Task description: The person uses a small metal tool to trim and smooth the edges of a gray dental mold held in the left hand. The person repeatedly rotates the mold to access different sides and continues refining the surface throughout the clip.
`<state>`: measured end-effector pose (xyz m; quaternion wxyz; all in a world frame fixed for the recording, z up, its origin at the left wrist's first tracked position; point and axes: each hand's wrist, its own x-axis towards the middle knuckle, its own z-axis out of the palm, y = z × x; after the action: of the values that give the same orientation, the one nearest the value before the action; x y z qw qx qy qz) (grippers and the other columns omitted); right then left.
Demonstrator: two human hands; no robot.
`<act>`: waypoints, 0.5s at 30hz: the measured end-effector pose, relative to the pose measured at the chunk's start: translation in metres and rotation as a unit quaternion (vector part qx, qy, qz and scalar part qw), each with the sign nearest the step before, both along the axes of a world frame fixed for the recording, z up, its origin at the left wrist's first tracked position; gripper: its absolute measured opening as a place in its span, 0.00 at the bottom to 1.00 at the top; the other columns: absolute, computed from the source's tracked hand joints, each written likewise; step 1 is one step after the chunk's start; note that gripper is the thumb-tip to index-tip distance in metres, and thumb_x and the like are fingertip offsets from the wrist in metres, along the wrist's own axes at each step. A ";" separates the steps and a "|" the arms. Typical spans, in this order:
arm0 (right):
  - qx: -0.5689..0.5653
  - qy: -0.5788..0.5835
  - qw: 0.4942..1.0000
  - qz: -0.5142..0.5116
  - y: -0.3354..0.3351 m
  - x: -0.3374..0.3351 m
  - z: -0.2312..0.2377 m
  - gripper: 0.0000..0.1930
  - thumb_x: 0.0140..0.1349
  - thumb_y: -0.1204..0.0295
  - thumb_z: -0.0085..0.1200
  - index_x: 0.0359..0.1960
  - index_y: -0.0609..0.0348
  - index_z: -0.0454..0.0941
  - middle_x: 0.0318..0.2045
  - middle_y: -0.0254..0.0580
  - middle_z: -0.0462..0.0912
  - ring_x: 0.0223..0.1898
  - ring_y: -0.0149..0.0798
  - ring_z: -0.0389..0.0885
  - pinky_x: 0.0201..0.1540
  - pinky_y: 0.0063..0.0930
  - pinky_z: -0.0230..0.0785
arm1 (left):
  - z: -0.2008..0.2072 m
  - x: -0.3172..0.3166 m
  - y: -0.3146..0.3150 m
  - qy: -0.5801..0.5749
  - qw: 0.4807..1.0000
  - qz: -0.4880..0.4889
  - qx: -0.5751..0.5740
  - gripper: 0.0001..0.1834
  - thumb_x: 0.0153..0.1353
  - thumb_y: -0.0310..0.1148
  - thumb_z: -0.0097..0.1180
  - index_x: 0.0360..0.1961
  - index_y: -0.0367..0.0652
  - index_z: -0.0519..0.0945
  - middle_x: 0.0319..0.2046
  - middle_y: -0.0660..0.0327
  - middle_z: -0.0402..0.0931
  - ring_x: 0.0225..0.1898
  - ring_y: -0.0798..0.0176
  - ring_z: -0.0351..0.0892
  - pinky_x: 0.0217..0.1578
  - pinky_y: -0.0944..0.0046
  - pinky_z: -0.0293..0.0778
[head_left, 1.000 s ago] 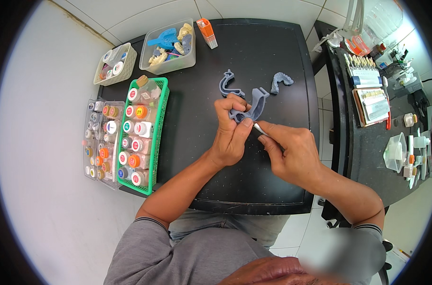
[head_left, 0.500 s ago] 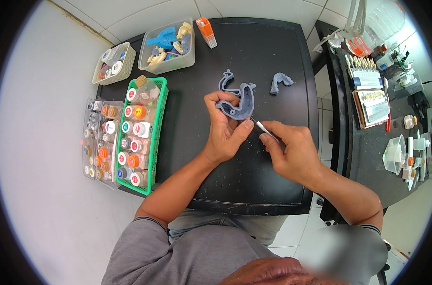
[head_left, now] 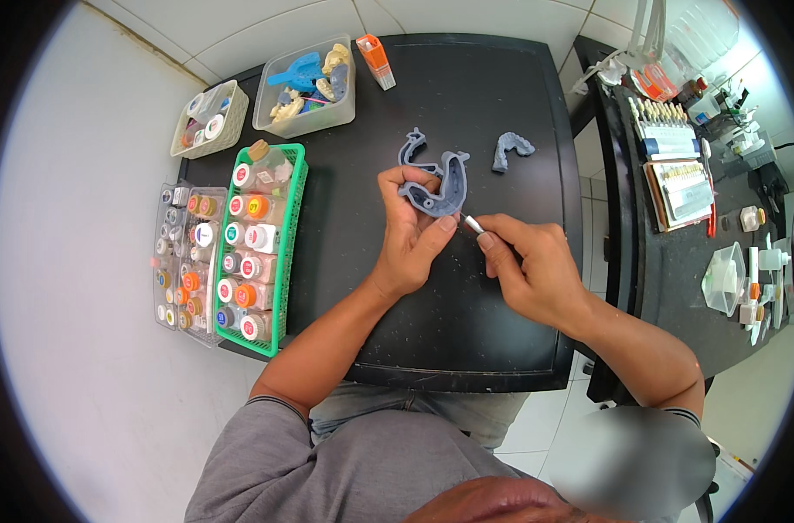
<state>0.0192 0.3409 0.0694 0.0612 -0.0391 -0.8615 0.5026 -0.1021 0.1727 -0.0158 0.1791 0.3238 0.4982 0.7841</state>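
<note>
My left hand (head_left: pixel 403 248) is closed around a grey, horseshoe-shaped dental model (head_left: pixel 453 187), with its hollow inner side showing. Behind it, a second curved grey piece (head_left: pixel 408 150) reaches toward the far side; whether the two are joined I cannot tell. My right hand (head_left: pixel 536 270) pinches a slim tool with a white handle (head_left: pixel 473 224) between thumb and fingers. The tool's thin tip is close to the model's near right edge, by my left thumb; contact is too small to make out. A smaller grey dental arch (head_left: pixel 511 151) lies on the black table beyond my right hand.
At left stands a green basket (head_left: pixel 285 261) of capped bottles, beside clear trays (head_left: pixel 187 296) of small jars. A clear bin (head_left: pixel 323 122) of dental models, a cream basket (head_left: pixel 225 139) and an orange box (head_left: pixel 377 63) are farther back. Tooth shade guides (head_left: pixel 676 187) lie on the right-hand bench.
The tool's handle has tilted and shifted slightly in my right hand, and my left thumb has drawn back a little along the model. Both hands keep their hold.
</note>
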 end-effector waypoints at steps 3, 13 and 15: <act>0.018 0.015 1.000 0.006 0.000 0.000 -0.001 0.07 0.77 0.73 0.60 0.50 0.62 0.87 0.23 0.49 0.85 0.22 0.52 0.86 0.29 0.42 0.74 | -0.004 -0.002 -0.001 0.010 1.000 -0.013 0.019 0.31 0.73 0.27 0.59 0.66 0.49 0.53 0.53 0.55 0.64 0.49 0.62 0.73 0.52 0.56 0.77; -0.072 0.020 0.996 -0.053 0.008 -0.006 -0.003 0.03 0.78 0.76 0.58 0.45 0.62 0.81 0.25 0.42 0.82 0.26 0.37 0.83 0.32 0.33 0.72 | 0.003 -0.002 -0.001 -0.013 0.998 0.063 -0.025 0.29 0.70 0.19 0.69 0.64 0.43 0.65 0.55 0.57 0.71 0.55 0.61 0.81 0.59 0.59 0.79; -0.085 0.033 0.993 -0.078 0.011 -0.008 -0.009 0.04 0.78 0.75 0.59 0.47 0.63 0.81 0.27 0.38 0.81 0.29 0.31 0.81 0.34 0.29 0.72 | 0.010 -0.001 -0.004 -0.005 0.997 0.064 -0.044 0.29 0.67 0.18 0.73 0.60 0.42 0.68 0.54 0.58 0.74 0.54 0.64 0.81 0.60 0.60 0.79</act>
<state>0.0108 0.3520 0.0604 0.1249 -0.0947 -0.8077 0.5683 -0.1035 0.1689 -0.0055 0.1455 0.2791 0.5510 0.7729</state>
